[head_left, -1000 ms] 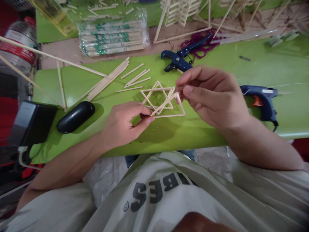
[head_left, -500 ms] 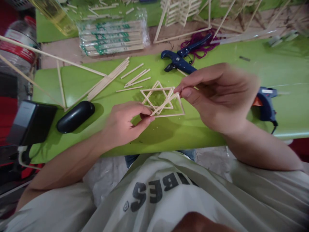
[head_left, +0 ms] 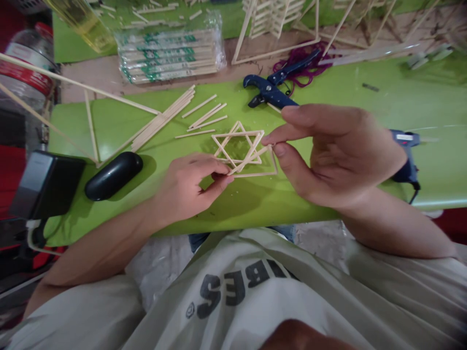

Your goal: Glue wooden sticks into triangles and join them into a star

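Pinching opposite corners of a thin wooden star frame, left hand and right hand both closed.

The wooden stick star is pale cream and sits against a glossy lime-green table top. Left of the star, a smooth oval case is plain black, and further left a boxy power adapter is dark grey. Behind the star, the cutting pliers are navy blue, with a tangle of magenta-purple cord beyond them. Right of the star, a plastic glue gun is dark blue with a white label. Behind and left of the star, a clear plastic pack of sticks carries green printed bands. Nearer than the star, a light beige cloth shirt bears dark grey lettering.
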Tool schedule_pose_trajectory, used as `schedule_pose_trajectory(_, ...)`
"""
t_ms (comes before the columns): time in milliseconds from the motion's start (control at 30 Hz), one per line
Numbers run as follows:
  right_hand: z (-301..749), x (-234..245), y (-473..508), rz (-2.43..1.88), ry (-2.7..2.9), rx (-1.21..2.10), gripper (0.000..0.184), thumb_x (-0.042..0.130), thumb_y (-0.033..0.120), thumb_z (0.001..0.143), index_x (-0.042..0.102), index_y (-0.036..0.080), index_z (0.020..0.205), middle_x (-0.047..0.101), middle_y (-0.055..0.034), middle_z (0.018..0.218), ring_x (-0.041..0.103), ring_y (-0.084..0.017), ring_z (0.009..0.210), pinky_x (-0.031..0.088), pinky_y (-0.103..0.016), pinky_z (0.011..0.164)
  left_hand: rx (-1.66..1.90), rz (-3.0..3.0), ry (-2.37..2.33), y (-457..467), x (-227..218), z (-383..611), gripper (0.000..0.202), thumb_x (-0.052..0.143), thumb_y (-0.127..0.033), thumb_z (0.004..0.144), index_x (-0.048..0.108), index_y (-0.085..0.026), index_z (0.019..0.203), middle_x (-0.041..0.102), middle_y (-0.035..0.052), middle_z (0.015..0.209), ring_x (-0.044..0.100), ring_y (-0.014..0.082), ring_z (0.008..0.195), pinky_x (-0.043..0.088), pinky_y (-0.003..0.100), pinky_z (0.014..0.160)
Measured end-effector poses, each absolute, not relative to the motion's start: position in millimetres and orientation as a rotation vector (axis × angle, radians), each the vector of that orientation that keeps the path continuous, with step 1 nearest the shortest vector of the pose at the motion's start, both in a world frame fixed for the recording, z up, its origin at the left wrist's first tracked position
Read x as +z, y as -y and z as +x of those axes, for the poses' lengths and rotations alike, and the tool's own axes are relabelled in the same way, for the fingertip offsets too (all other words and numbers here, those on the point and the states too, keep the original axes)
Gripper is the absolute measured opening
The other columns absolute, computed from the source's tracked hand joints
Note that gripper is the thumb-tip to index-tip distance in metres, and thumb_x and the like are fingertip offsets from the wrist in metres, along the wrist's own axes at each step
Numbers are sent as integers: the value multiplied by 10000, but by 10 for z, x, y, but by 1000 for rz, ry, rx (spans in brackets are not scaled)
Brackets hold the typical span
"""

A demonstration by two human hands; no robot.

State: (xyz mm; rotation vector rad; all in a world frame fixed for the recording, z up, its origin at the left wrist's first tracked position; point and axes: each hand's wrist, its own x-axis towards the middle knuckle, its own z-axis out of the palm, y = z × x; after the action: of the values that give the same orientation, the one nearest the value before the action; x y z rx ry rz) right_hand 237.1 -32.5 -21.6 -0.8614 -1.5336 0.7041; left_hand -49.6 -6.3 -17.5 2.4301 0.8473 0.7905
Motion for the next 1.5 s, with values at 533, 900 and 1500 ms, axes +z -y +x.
schedule_pose_trajectory(533, 2271, -153, 308, -994, 1694, 153, 266, 787, 205, 1017, 814, 345, 1241, 882, 46, 1029, 872, -227, 901, 740, -413, 831, 791, 2449, -882, 63, -184, -514, 70, 779, -246, 1082, 800, -258, 1016, 889, 13, 990, 855, 187, 861, 684, 324, 757)
schedule_pose_trajectory(900, 2219, -118, 310, -900, 1762, 239, 223, 844, 254, 994, 811, 290, 1211, 887, -38, 1032, 858, -243, 846, 747, -443, 793, 786, 2413, -908, 51, -186, -500, 87, 768, -228, 1080, 792, -252, 1000, 874, 11, 945, 840, 185, 828, 669, 321, 748)
schedule_pose_trajectory(1500, 2212, -171, 257, -806, 1788, 146, 369, 760, 193, 986, 788, 285, 1343, 877, -32, 1023, 832, -226, 811, 702, -405, 683, 802, 2368, -905, 65, -206, -511, 58, 803, -197, 1056, 783, -220, 1007, 857, -3, 934, 817, 150, 814, 642, 271, 786)
